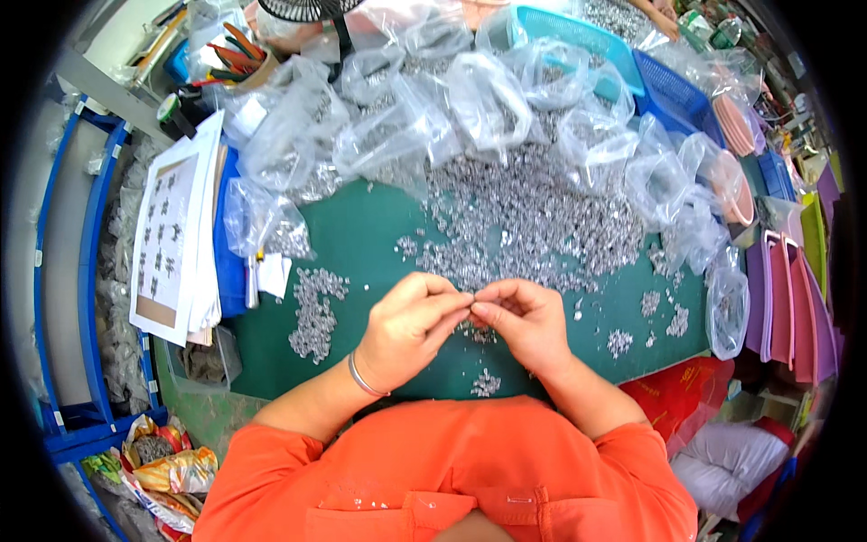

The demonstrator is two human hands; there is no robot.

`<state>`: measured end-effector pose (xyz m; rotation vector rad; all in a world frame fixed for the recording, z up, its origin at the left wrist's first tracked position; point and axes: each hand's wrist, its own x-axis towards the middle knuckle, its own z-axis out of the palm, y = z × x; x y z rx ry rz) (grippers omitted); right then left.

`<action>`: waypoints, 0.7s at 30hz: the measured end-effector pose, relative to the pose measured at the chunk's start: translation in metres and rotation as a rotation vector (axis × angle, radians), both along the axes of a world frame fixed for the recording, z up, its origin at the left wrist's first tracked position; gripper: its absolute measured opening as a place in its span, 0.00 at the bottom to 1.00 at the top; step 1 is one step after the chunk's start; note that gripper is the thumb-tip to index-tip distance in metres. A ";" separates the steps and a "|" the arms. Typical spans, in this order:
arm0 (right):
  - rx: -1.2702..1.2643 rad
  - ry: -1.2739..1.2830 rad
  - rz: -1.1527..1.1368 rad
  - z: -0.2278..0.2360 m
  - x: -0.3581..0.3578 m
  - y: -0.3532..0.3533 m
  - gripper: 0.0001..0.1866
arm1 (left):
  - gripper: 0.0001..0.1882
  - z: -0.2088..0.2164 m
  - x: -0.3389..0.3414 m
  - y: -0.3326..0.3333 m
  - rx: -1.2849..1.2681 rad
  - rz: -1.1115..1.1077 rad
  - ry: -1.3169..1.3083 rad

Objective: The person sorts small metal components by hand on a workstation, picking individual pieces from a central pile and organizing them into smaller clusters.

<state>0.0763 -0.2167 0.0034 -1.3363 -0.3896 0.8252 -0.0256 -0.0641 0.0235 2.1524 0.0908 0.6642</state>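
My left hand (406,330), with a silver bangle at the wrist, and my right hand (531,327) meet fingertip to fingertip above the green tabletop (352,226). Both are closed in a pinch, and whatever sits between the fingertips is too small to make out. A large heap of small silver-grey pieces (560,208) spreads just beyond my hands. To the left lies a smaller pile of similar pieces (314,316). A little cluster (486,383) rests near the table's front edge, and several more (619,342) are at the right.
Clear plastic bags (397,126) of pieces line the back. Behind them stand a turquoise basket (578,41), a blue basket (673,86) and a black fan (307,9). Printed sheets (172,235) lean at the left beside a blue rack (86,271). Pink and purple bins (786,298) stand right.
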 end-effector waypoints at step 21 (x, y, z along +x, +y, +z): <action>0.160 -0.008 -0.277 0.003 0.014 -0.059 0.05 | 0.08 0.063 0.127 0.107 -1.416 -0.172 -0.246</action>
